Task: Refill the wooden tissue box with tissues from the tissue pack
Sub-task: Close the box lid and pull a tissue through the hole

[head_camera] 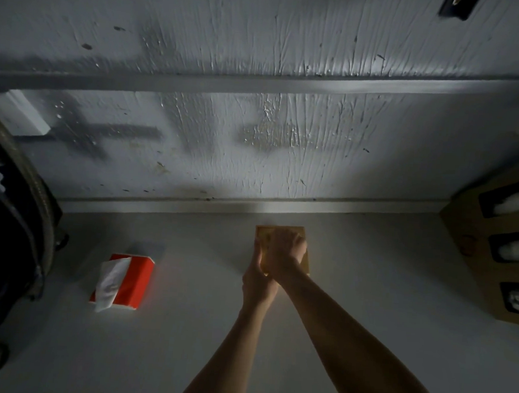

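The wooden tissue box stands on the white tabletop near the back wall, mostly covered by my hands. My right hand lies flat on its top, fingers spread toward the far edge. My left hand grips the box's near left side, thumb up along the edge. The tissue pack, red and white, lies apart to the left with a white tissue sticking out of its slit. Whether the box is open is hidden.
A rough white wall rises right behind the box. At the right edge stands a cardboard holder with dark slots holding white rolls. A dark bag or backpack fills the left edge. The scene is dim.
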{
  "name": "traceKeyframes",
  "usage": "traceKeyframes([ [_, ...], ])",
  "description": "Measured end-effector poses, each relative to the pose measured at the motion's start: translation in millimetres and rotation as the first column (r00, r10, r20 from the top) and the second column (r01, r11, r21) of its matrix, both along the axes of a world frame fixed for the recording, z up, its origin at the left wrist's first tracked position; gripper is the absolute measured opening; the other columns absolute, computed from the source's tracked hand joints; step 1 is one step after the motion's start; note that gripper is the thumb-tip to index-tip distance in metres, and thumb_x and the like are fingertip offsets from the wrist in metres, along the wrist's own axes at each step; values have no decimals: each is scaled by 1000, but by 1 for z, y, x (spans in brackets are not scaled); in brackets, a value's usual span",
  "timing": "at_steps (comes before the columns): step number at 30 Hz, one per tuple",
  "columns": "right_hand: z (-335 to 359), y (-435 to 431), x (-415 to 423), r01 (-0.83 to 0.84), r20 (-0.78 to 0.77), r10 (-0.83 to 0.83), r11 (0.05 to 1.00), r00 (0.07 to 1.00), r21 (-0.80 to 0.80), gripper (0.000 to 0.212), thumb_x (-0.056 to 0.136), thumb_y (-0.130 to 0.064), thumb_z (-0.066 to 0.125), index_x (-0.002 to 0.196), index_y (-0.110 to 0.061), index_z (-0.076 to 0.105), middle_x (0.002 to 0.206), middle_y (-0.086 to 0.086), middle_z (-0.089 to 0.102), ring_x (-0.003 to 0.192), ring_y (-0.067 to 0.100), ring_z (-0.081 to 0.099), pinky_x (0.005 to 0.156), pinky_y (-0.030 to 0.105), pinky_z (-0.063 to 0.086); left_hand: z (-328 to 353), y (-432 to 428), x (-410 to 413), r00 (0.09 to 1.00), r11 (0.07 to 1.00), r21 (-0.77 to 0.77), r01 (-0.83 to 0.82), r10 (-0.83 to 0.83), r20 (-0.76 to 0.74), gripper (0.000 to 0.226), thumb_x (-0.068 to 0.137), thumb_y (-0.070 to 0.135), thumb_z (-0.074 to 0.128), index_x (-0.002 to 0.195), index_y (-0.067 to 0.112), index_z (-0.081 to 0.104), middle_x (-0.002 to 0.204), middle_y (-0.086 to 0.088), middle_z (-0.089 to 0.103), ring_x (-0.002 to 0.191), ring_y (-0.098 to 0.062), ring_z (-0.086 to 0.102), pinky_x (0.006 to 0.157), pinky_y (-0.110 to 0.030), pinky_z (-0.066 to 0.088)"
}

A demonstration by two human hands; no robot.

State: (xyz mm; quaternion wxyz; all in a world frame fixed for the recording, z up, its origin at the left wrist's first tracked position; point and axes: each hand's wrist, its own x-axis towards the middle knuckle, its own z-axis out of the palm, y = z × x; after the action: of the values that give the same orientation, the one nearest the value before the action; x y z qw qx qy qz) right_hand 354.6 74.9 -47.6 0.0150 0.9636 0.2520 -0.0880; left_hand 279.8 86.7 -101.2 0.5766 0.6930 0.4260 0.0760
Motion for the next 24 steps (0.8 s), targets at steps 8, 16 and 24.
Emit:
traceKeyframes([
  [8,-3,-13,9,27,-43,-19,979,999,200,22,94,-33,57,87,-15,66,88,5,69,84,19,66,66,28,47,-4,1,1,999,999,41,-8,9,-42,81,85,34,68,150,42,21,107,-5,71,95,-20,68,88,-36,54],
  [16,-33,-55,-1,50,-43,-33,873,999,485,13,90,-32,63,89,-20,66,100,-2,64,76,6,51,56,15,36,-6,0,2,1000,996,93,-2,2,0,79,87,27,66,150,42,21,129,-3,64,111,-21,64,90,-30,52],
  [24,-39,-65,9,17,-58,24,784,998,620,17,89,-34,64,93,-18,61,102,-2,58,72,8,52,52,11,32,-7,2,1,999,997,79,-1,4,-33,84,83,20,69,151,37,22,134,-7,61,118,-21,60,98,-32,49],
])
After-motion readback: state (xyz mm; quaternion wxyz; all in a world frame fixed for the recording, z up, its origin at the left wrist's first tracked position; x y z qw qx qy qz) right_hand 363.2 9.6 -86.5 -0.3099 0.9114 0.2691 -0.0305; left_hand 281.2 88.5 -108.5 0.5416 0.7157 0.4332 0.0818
